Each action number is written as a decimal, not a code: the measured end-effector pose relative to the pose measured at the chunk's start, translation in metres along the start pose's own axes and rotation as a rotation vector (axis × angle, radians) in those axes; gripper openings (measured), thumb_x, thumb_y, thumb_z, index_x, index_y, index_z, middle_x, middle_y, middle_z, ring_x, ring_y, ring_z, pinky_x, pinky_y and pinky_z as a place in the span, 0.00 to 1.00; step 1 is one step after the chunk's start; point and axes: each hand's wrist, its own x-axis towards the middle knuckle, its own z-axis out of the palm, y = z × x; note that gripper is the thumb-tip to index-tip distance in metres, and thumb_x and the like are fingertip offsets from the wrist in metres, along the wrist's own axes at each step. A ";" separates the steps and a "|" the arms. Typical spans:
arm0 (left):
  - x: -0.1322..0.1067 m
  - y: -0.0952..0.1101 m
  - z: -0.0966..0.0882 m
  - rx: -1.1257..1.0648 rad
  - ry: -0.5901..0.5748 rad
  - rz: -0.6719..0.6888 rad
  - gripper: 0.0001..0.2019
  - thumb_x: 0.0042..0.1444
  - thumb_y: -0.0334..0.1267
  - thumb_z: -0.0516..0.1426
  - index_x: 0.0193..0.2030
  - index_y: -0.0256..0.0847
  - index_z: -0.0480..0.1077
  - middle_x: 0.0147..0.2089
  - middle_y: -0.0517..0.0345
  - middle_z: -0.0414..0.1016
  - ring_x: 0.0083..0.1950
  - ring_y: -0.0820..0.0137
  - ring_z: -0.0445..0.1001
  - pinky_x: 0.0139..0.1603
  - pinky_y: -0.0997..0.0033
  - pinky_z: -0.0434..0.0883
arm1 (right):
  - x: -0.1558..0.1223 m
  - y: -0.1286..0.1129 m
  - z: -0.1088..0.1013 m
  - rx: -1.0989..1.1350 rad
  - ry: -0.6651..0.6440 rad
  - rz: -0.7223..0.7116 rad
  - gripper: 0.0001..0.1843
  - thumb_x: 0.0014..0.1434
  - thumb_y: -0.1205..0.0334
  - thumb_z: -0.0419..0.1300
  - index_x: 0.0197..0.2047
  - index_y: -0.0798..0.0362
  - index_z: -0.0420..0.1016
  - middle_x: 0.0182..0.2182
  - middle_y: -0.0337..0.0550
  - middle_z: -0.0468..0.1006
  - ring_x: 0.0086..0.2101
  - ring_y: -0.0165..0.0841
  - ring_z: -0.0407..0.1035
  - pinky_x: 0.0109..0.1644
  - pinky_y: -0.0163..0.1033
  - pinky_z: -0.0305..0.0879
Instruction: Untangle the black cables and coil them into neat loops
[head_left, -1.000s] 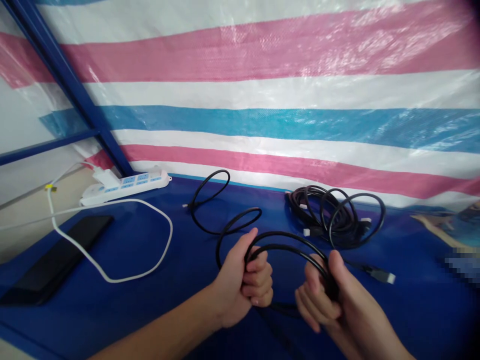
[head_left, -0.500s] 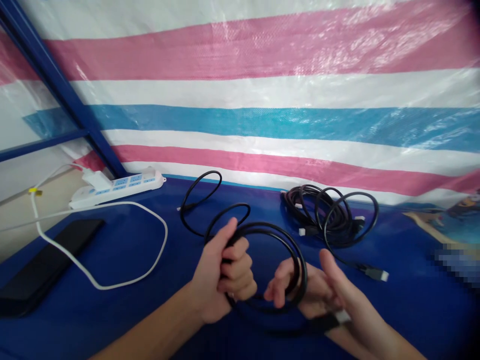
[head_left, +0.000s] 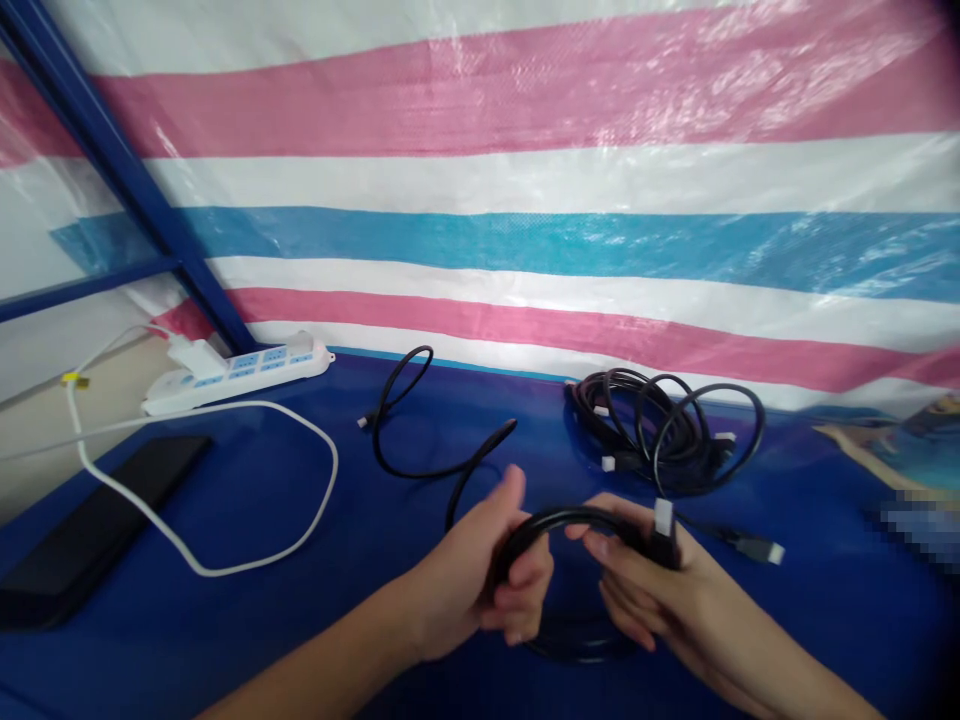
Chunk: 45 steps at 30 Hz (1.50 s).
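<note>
My left hand [head_left: 487,580] is closed round a coil of black cable [head_left: 559,520] low in the middle of the view. My right hand [head_left: 645,590] grips the same coil on its right side, with the cable's silver-tipped plug [head_left: 663,520] sticking up between its fingers. The cable's free length [head_left: 420,455] trails away across the blue table [head_left: 300,600] toward the back, ending in a small plug.
A bundle of black cables [head_left: 667,430] lies at the back right, one plug [head_left: 761,548] reaching toward me. A white power strip [head_left: 240,372] with its white cord [head_left: 225,560] sits at the back left beside a black flat device [head_left: 97,525]. A striped tarp hangs behind.
The coil has been drawn tighter and flatter between my hands. My right hand has closed on it with the plug end now upright. The trailing length has been pulled partly straight.
</note>
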 end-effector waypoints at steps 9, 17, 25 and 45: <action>-0.001 0.004 0.005 0.118 0.184 -0.160 0.30 0.57 0.63 0.44 0.17 0.41 0.43 0.13 0.71 0.37 0.13 0.84 0.36 0.16 0.76 0.37 | -0.003 -0.005 0.000 -0.437 -0.025 -0.053 0.24 0.59 0.42 0.55 0.43 0.57 0.71 0.24 0.39 0.71 0.26 0.24 0.64 0.30 0.30 0.59; -0.006 -0.007 -0.004 1.190 0.512 0.581 0.11 0.62 0.39 0.50 0.36 0.38 0.71 0.31 0.54 0.73 0.34 0.73 0.71 0.36 0.73 0.67 | 0.000 0.003 0.012 0.122 0.168 0.005 0.32 0.48 0.43 0.66 0.48 0.59 0.70 0.13 0.25 0.45 0.15 0.17 0.38 0.19 0.27 0.36; 0.000 0.004 -0.021 0.734 0.676 0.570 0.22 0.57 0.44 0.57 0.57 0.43 0.61 0.54 0.48 0.70 0.49 0.66 0.73 0.54 0.61 0.67 | 0.001 -0.011 -0.004 0.438 0.405 -0.105 0.28 0.49 0.53 0.67 0.52 0.51 0.68 0.18 0.28 0.38 0.16 0.19 0.36 0.14 0.27 0.42; -0.004 -0.008 0.012 0.058 0.070 -0.268 0.13 0.53 0.41 0.55 0.22 0.37 0.64 0.10 0.72 0.44 0.12 0.82 0.43 0.15 0.80 0.50 | 0.007 0.007 -0.004 -0.437 -0.038 0.044 0.22 0.60 0.46 0.53 0.43 0.56 0.73 0.21 0.39 0.73 0.16 0.21 0.56 0.19 0.26 0.51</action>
